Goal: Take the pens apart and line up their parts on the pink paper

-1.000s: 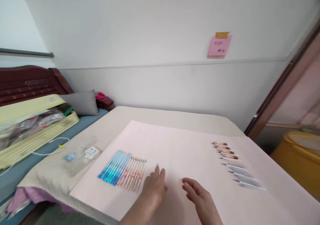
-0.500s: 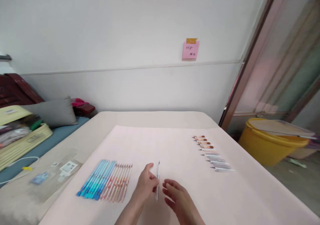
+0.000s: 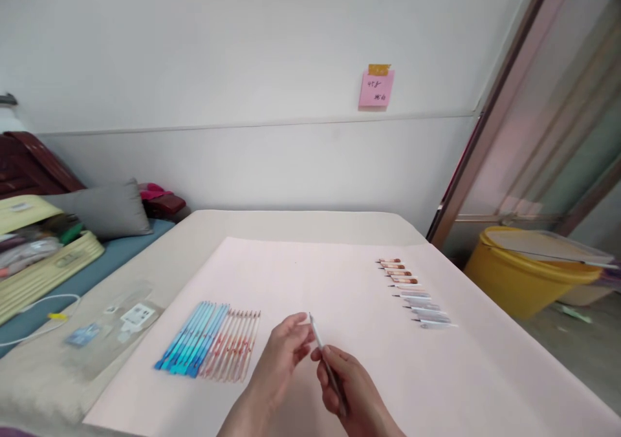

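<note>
Between the fingers and thumb of my right hand [image 3: 347, 382] is a slim white pen [image 3: 316, 331], tilted with its pointed tip up and to the left. My left hand [image 3: 286, 350] is beside the tip end, fingers loosely curled and apart, holding nothing. To its left lies a row of clear pens with reddish patterns [image 3: 231, 346]. Against these lies a row of blue pens [image 3: 191, 340], tips pointing away. Over on the right, several white and grey pens [image 3: 422, 308] and brown-patterned pens [image 3: 398, 273] lie spaced in a slanting column, tips to the left.
A pale pink sheet [image 3: 301, 269] covers most of the table [image 3: 291, 223]. Clear plastic packaging [image 3: 121, 327] lies at the left edge. Beyond are a cream box [image 3: 53, 269] and a grey cushion [image 3: 107, 211]. A yellow bin [image 3: 514, 275] stands right of the table.
The white pen has gone from my left hand into my right hand and is now tilted. My left fingers have come off it. The view has shifted slightly.
</note>
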`<state>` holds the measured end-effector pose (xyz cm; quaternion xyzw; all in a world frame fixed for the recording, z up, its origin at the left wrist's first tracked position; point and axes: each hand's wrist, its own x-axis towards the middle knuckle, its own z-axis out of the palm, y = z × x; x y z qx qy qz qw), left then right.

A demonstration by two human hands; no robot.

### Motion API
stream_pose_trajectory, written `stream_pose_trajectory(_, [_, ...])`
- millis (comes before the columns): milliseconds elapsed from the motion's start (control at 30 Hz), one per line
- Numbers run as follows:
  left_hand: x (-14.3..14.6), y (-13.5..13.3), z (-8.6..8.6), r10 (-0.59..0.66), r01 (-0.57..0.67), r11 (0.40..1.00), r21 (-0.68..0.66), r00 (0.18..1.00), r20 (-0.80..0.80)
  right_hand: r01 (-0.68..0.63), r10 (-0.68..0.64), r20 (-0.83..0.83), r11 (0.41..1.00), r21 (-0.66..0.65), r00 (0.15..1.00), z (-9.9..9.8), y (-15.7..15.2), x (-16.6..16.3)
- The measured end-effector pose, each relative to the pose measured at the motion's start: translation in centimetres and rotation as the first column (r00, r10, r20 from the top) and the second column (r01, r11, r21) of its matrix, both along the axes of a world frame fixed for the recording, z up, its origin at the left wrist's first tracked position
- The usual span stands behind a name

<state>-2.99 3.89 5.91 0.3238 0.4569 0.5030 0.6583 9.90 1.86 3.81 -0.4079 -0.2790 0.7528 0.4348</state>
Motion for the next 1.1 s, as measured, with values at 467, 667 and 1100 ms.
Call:
stream_pose_trajectory(467, [1.2, -0.4, -0.4, 0.094, -0.093, 0.996, -0.019, 0.989, 0.112, 0.001, -0.015, 0.196, 0.998, 0.07, 0.98, 1.1, -0.6, -1.0])
stream_pose_trajectory(667, [1.2, -0.3, -1.0, 0.129, -0.13, 0.991, 0.008, 0.989, 0.072, -0.071, -0.051, 0.494, 0.972, 0.225, 0.868, -0.6, -0.1, -0.9])
stream_pose_trajectory(1100, [0.8, -0.4, -0.4, 0.022, -0.008, 0.999, -0.048, 0.955, 0.297, -0.111, 0.029, 0.431, 0.98, 0.167, 0.902, 0.3, 0.1, -0.2])
